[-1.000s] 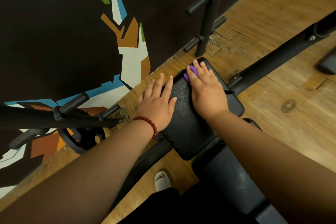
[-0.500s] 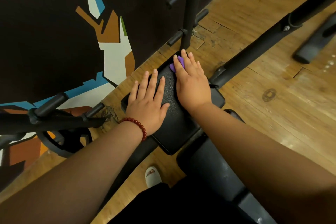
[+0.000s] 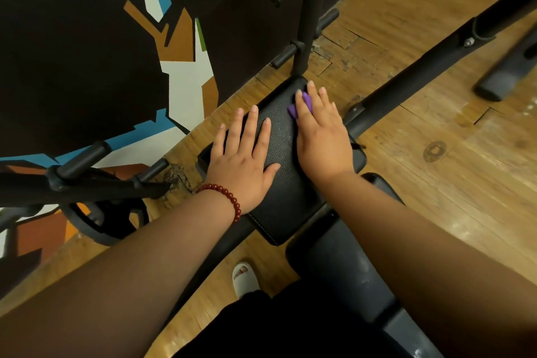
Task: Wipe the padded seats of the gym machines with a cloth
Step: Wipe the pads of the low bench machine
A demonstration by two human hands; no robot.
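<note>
Right hand (image 3: 322,139) flat, fingers straight, pressing the purple cloth (image 3: 305,100) onto the far end of the seat (image 3: 284,197); cloth mostly hidden under the fingers. Left hand (image 3: 244,163) spread flat on the seat's left side, holding nothing, likely bracing. Suggest even palm pressure, long overlapping strokes toward the near stitched edge, then cover the patch under the left palm. Seat: black pebbled vinyl, rounded rectangle, padded; cloth looks thin and soft
</note>
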